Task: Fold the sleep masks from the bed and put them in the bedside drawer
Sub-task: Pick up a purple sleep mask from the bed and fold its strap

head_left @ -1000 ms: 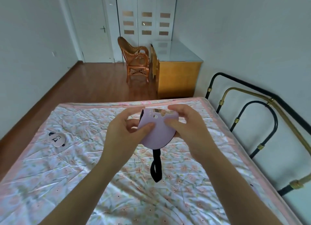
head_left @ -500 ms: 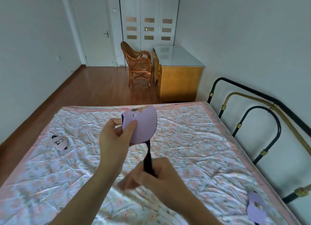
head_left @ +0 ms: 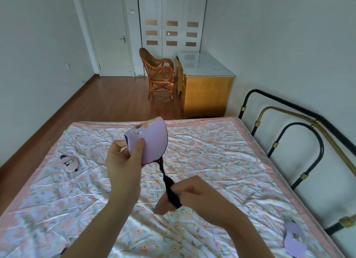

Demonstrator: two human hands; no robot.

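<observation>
My left hand (head_left: 123,165) pinches a lilac sleep mask (head_left: 152,142), folded in half, above the middle of the bed (head_left: 221,161). Its black elastic strap (head_left: 169,184) hangs down from the mask and is wound around the fingers of my right hand (head_left: 188,194), lower and to the right. A pink sleep mask with a panda print (head_left: 69,163) lies flat near the bed's left edge. Another lilac mask (head_left: 294,238) lies unfolded at the bed's near right edge. No bedside drawer is in view.
A black and brass metal bed frame (head_left: 300,142) runs along the right wall. Beyond the bed stand a yellow wooden desk with a glass top (head_left: 206,84), a rattan chair (head_left: 159,74), white wardrobe doors (head_left: 171,26) and a white door (head_left: 111,36).
My right hand left the folded mask, dropped down along the strap and now has the strap looped round its fingers. My left hand keeps the mask, slightly raised.
</observation>
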